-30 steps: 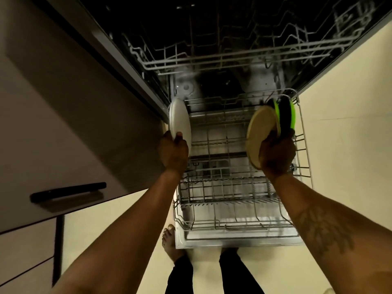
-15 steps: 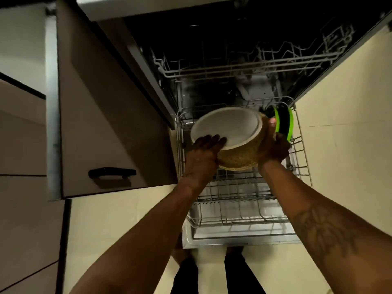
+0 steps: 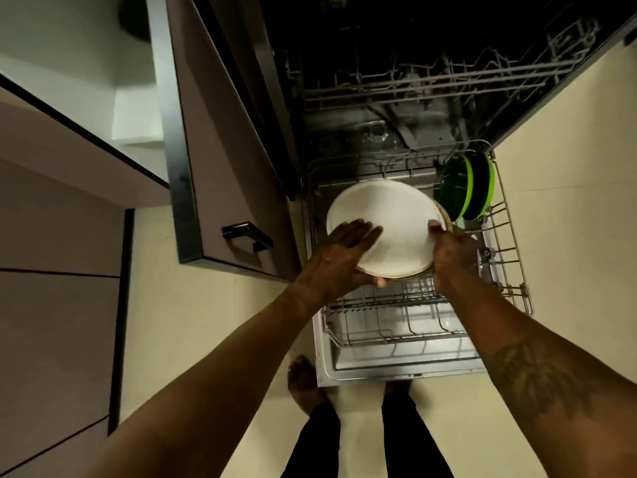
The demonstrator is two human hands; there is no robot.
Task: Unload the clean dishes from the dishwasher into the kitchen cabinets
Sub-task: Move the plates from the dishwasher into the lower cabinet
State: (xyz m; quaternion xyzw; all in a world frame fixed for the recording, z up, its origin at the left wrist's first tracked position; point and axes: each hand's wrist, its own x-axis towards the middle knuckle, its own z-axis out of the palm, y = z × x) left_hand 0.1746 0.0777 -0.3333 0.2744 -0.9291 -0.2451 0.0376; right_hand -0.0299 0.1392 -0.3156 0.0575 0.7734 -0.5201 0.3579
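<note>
You're mid-unload: your left hand (image 3: pixel 344 250) lays straight fingers (image 3: pixel 365 232) on the white plate (image 3: pixel 389 215), thumb under its near rim. Your right hand (image 3: pixel 451 250) pinches the right rim, holding it above the lower rack (image 3: pixel 513 270). Next, carry it level to a cabinet. The green plates (image 3: pixel 468 188) wait in the rack's far right corner.

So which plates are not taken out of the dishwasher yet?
The green plates, standing on edge in the far right corner of the rack. The white plate lies flat, held above it by the left hand and right hand.
</note>
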